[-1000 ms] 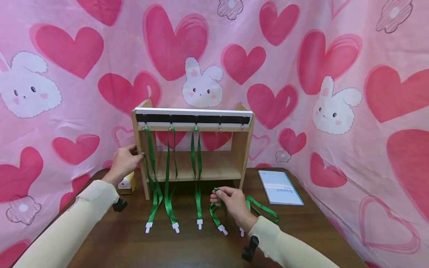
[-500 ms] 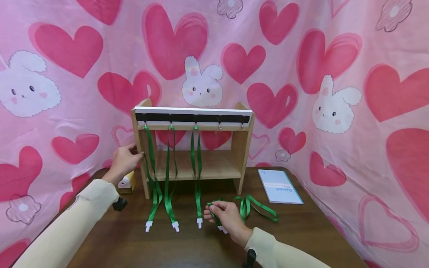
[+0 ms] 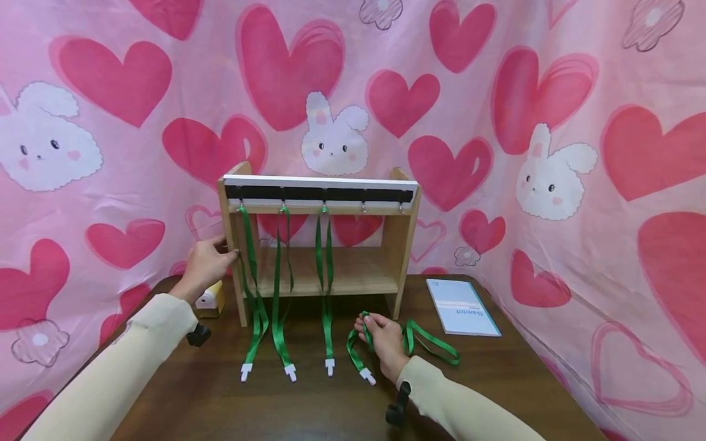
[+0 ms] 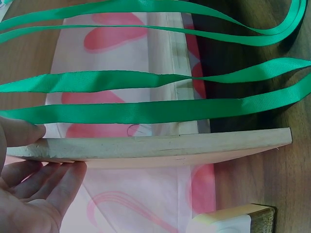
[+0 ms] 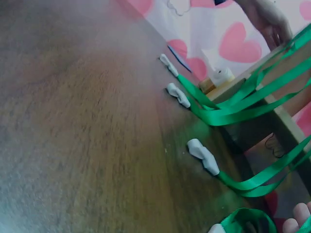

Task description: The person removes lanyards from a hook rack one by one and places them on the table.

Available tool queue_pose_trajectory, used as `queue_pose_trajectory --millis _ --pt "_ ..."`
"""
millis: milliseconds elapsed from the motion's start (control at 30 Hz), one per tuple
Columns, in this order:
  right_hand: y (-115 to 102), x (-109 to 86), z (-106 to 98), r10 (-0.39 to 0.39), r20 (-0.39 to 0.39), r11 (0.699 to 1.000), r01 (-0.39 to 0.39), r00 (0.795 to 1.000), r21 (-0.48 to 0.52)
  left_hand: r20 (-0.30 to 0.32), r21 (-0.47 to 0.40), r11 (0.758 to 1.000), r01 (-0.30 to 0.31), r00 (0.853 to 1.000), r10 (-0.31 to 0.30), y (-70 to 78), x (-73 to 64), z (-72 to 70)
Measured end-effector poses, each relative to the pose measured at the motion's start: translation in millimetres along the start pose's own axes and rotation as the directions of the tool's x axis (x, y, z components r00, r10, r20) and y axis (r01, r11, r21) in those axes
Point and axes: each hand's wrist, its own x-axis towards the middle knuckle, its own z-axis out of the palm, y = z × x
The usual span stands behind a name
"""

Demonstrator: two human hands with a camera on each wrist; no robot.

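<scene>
A wooden rack (image 3: 358, 266) stands on the table, a row of metal hooks along its top bar. Three green lanyards with white clips hang from the left (image 3: 277, 282), the middle lanyard (image 3: 328, 318) reaching the tabletop. Both hooks at the right end are bare. My left hand (image 3: 206, 266) grips the rack's left side panel (image 4: 160, 148), thumb on one face and fingers on the other. My right hand (image 3: 384, 343) pinches another green lanyard (image 3: 353, 346) in front of the rack; its white clip (image 3: 368, 376) lies on the table. The strap inside my palm is hidden.
One more green lanyard (image 3: 441, 349) lies looped on the table right of my right hand. Behind it is a white and blue notebook (image 3: 463, 307). A small yellow and white object (image 3: 211, 301) sits left of the rack. A pink heart-print curtain (image 3: 469, 239) surrounds the table.
My right hand dipped toward the table with the pinched lanyard, then rose again nearer the rack. My left hand has stayed on the side panel.
</scene>
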Motion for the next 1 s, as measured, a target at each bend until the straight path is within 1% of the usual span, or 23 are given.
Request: queue_pose_trajectory --millis 67,233,333,567,733,833,933,1000 --pt "3.7 2.4 0.1 0.006 -0.025 1.000 -0.006 1.000 -0.003 -0.020 0.018 1.000 -0.014 1.000 0.014 0.9 0.5 0.8" --pt "9.4 4.2 0.0 0.023 -0.043 0.999 -0.025 0.999 -0.039 -0.061 0.051 0.998 -0.039 0.997 0.042 1.3 2.7 2.4" --pt "12.1 3.2 -0.4 0.040 -0.049 0.997 -0.043 0.998 -0.058 -0.061 0.051 0.998 -0.037 0.997 0.040 0.8 3.0 2.3" --pt "21.4 3.0 -1.5 0.035 -0.060 0.992 -0.042 0.998 -0.122 -0.047 0.041 0.999 -0.035 0.998 0.037 -0.4 0.6 1.4" --pt "26.2 2.3 -1.9 0.047 -0.069 0.987 -0.057 0.997 -0.150 -0.032 0.031 0.999 -0.025 0.999 0.026 -1.6 -2.3 1.6" --pt "26.5 2.2 -1.8 0.026 -0.088 0.980 -0.042 0.996 -0.194 -0.033 0.032 0.999 -0.026 0.999 0.027 -1.5 -3.0 2.1" --pt "25.3 3.4 -0.8 -0.028 -0.126 0.967 -0.005 0.992 -0.255 -0.036 0.032 0.999 -0.031 0.999 0.032 -0.1 -2.6 1.7" --pt "23.6 4.2 0.0 -0.052 -0.146 0.961 0.009 0.988 -0.278 -0.033 0.029 0.999 -0.031 0.999 0.032 1.1 -2.1 0.9"
